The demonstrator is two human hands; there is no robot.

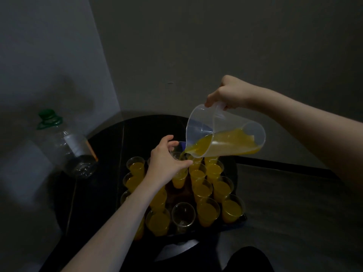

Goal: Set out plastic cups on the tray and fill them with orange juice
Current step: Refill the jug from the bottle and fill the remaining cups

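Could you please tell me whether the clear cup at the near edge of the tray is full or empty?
Empty. The clear cup shows no orange inside, and its bottom is visible through it, while the cups beside it hold orange juice.

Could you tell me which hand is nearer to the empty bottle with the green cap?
Left. The left hand grips a cup just right of the bottle; the right hand holds the jug handle farther right.

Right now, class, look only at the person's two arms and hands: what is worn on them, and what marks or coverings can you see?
Both arms are bare from the frame's edge to the fingers. No sleeve shows on either forearm. The left hand and the right hand wear no gloves, and no watch, bracelet or ring can be made out. The light is dim, so fine marks cannot be ruled out.
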